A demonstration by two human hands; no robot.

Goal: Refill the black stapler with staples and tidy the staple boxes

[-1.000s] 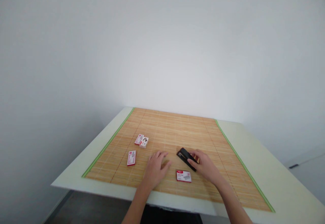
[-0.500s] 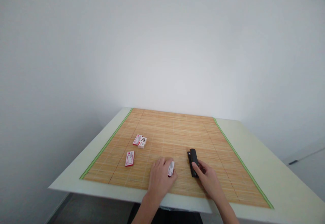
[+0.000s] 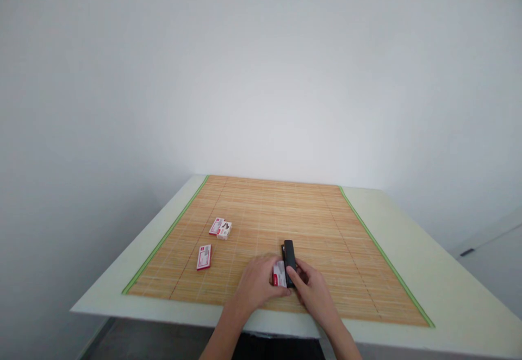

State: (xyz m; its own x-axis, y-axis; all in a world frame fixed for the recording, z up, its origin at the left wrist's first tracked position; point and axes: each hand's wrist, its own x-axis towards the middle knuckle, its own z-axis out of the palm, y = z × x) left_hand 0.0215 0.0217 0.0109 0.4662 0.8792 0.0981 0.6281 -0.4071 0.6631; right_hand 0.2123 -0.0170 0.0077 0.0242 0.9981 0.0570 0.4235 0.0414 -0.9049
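Observation:
Near the front of the bamboo mat, my left hand is closed around a small red-and-white box. Its thumb reaches along the near side of the box. My right hand grips a black stapler, thumb on top, fingers on its right side. The stapler points away from me, with its far end past my fingers. Box and stapler sit side by side, seemingly touching; the left fingers partly hide the box.
To the left lies a flat red-and-white box on the mat. Farther back, another red-and-white box lies against a small white box with a dark picture. The mat covers a white table that meets a white wall.
My right hand has brought the stapler leftward, up against the small box. The box in my left hand has turned and now shows more of its red-and-white face.

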